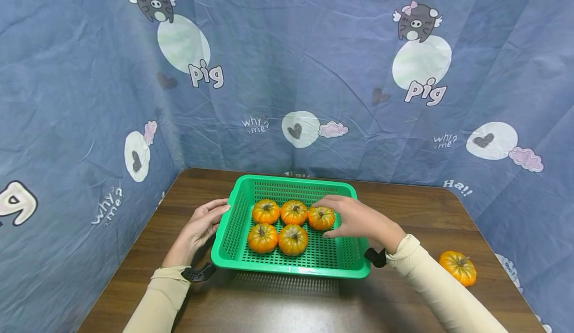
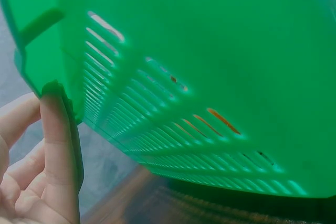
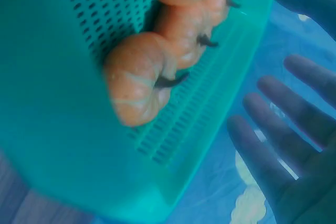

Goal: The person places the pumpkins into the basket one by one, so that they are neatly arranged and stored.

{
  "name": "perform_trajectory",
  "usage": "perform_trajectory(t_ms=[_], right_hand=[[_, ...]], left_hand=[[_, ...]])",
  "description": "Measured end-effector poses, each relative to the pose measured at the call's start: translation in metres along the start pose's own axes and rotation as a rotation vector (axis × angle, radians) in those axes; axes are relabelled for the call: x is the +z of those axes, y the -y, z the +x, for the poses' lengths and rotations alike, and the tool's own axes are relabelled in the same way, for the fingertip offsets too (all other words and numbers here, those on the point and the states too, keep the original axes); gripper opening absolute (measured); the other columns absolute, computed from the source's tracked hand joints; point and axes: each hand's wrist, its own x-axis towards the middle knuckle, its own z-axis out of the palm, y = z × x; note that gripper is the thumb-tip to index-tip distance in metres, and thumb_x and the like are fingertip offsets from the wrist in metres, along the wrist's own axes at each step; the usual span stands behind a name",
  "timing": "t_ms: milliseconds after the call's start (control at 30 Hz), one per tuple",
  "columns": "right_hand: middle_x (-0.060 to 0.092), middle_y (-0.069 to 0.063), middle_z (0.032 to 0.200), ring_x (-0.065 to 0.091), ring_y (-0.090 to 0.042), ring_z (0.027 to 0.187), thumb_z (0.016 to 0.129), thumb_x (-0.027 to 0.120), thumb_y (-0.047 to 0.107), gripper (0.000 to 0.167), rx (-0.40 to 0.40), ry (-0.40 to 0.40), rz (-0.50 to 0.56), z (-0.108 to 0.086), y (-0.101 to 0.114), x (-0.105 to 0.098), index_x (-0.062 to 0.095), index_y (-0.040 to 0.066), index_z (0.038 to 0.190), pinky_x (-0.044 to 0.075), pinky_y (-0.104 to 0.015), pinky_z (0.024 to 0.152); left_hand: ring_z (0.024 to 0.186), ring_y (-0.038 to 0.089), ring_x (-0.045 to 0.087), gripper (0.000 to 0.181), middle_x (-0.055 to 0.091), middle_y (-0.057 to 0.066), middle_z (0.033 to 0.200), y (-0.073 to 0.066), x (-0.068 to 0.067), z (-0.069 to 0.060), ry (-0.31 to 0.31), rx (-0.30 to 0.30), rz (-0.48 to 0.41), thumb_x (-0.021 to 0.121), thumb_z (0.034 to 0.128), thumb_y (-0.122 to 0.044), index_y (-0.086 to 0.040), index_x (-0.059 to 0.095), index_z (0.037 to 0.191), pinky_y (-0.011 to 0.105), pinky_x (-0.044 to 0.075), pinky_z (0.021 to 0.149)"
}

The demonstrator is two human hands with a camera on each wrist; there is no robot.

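A green plastic basket (image 1: 291, 270) with slotted walls stands on the table, holding several small orange pumpkins (image 1: 293, 240). My left hand (image 1: 202, 228) is at its left side, fingertips touching the rim; in the left wrist view one fairly straight finger (image 2: 56, 156) lies against the rim edge. My right hand (image 1: 354, 218) hovers over the basket's right part, beside the rightmost pumpkin (image 1: 321, 219). Spread fingers (image 3: 273, 135) with nothing between them show in the right wrist view, apart from the nearest pumpkin (image 3: 131, 85).
Another pumpkin (image 1: 458, 268) lies on the brown wooden table (image 1: 421, 213), to the right of my right forearm. Blue patterned cloth (image 1: 251, 74) hangs behind the table and along its sides. Each wrist carries a black strap mount (image 1: 375, 257).
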Motion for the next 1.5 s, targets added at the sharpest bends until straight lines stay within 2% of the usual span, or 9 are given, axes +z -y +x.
perform_trajectory(t_ms=[300,367,433,533,667,967,1200,1333,1500], right_hand=[[0.063,-0.004,0.142,0.061,-0.029,0.131,0.082,0.089,0.031,0.067,0.017,-0.073,-0.014,-0.028,-0.015,-0.009,0.061,0.017,0.141,0.056,-0.051,0.105],[0.063,-0.004,0.141,0.068,-0.022,0.112,0.082,0.089,0.031,0.067,0.029,-0.077,-0.005,-0.034,-0.021,-0.010,0.060,0.017,0.142,0.060,-0.042,0.095],[0.063,-0.004,0.142,0.068,-0.021,0.108,0.082,0.089,0.030,0.068,0.048,-0.088,-0.001,-0.042,-0.026,-0.010,0.060,0.018,0.142,0.060,-0.040,0.092],[0.062,-0.005,0.143,0.069,-0.021,0.107,0.082,0.089,0.030,0.069,0.077,-0.109,0.006,-0.054,-0.033,-0.009,0.060,0.016,0.143,0.060,-0.040,0.092],[0.065,-0.005,0.141,0.063,-0.030,0.128,0.080,0.091,0.028,0.070,0.085,-0.160,0.016,-0.070,-0.044,-0.005,0.062,0.011,0.141,0.056,-0.052,0.105],[0.070,-0.008,0.132,0.069,-0.027,0.114,0.078,0.092,0.029,0.067,0.119,-0.255,-0.013,-0.113,-0.070,-0.002,0.064,0.013,0.137,0.062,-0.046,0.088],[0.071,-0.012,0.128,0.070,-0.035,0.110,0.076,0.094,0.031,0.068,0.204,-0.320,-0.033,-0.150,-0.086,0.000,0.065,0.009,0.134,0.062,-0.050,0.087],[0.070,-0.013,0.129,0.069,-0.037,0.109,0.077,0.093,0.034,0.069,0.272,-0.313,-0.015,-0.167,-0.095,0.005,0.064,0.007,0.134,0.063,-0.048,0.084],[0.066,-0.022,0.133,0.067,-0.047,0.110,0.078,0.092,0.036,0.072,0.360,-0.285,0.011,-0.186,-0.105,0.009,0.062,0.005,0.136,0.060,-0.059,0.086]], left_hand=[[0.091,0.006,0.077,0.021,0.077,-0.007,0.104,0.002,-0.001,0.002,0.008,0.000,0.000,0.058,0.1064,-0.009,-0.015,0.061,0.126,0.024,0.065,0.078],[0.091,0.007,0.077,0.021,0.077,-0.006,0.104,0.002,-0.001,0.002,0.008,-0.004,-0.003,0.058,0.1063,-0.009,-0.015,0.060,0.127,0.024,0.065,0.078],[0.091,0.007,0.077,0.021,0.078,-0.006,0.104,0.001,-0.001,0.001,0.005,-0.007,-0.004,0.058,0.1062,-0.009,-0.014,0.060,0.127,0.024,0.065,0.078],[0.091,0.006,0.077,0.021,0.078,-0.007,0.104,0.001,0.000,0.001,0.002,-0.007,-0.004,0.059,0.1062,-0.009,-0.015,0.061,0.126,0.023,0.065,0.078],[0.090,0.006,0.077,0.020,0.077,-0.007,0.103,0.001,-0.001,0.001,0.001,-0.002,-0.001,0.059,0.1061,-0.009,-0.017,0.062,0.124,0.023,0.065,0.077],[0.090,0.006,0.077,0.019,0.077,-0.007,0.103,0.001,0.001,0.002,0.016,0.009,-0.004,0.057,0.1068,-0.009,-0.017,0.063,0.123,0.023,0.065,0.077],[0.090,0.005,0.076,0.020,0.077,-0.008,0.102,0.001,0.001,0.002,0.002,0.005,0.006,0.058,0.1065,-0.009,-0.017,0.062,0.124,0.023,0.065,0.078],[0.090,0.005,0.076,0.019,0.077,-0.008,0.102,0.001,0.000,0.002,0.005,0.005,0.004,0.058,0.1063,-0.009,-0.019,0.065,0.121,0.023,0.065,0.077],[0.089,0.005,0.076,0.019,0.077,-0.008,0.101,0.001,-0.001,0.001,0.003,0.009,0.003,0.058,0.1064,-0.008,-0.020,0.065,0.119,0.023,0.065,0.076]])
